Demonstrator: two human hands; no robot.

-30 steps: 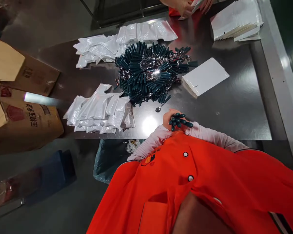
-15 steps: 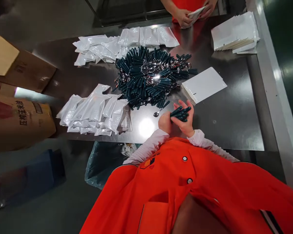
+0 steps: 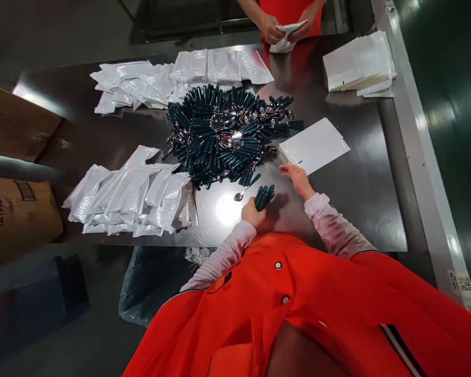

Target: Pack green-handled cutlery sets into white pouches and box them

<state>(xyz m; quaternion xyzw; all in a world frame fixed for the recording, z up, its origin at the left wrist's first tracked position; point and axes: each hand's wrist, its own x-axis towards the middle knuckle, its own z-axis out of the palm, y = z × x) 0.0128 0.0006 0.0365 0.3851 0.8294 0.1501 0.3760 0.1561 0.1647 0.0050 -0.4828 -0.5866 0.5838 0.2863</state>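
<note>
While the left hand (image 3: 252, 213) keeps its grip closed round a small bundle of dark-green-handled spoons (image 3: 264, 196), handles fanned up and away from the body, the right hand (image 3: 298, 178) is out flat and open, fingers spread, nothing in it, hovering just beside the near corner of a flat white envelope (image 3: 314, 145) lying on the steel desk (image 3: 361, 199). One loose spoon (image 3: 245, 189) sits on the desk just left of the bundle, bowl toward the person. Beyond that, the big spoon heap (image 3: 223, 133) looks barely dented, lots left to go, I'd judge. Left of the heap, near edge, a spread of silvery-white filled pouches (image 3: 129, 193); a second spread of pouches (image 3: 172, 78) runs along the far side. Top right, a stack of white envelopes (image 3: 359, 65), well apart from the hands. Across the desk a co-worker's hands (image 3: 280, 29) are working a pouch of their own, separate from ours. Progress read: bundle gathered, envelope not yet picked up, spoons not yet in, so this set's roughly halfway, and the overall job's got plenty of spoons remaining vs. pouches done.
</note>
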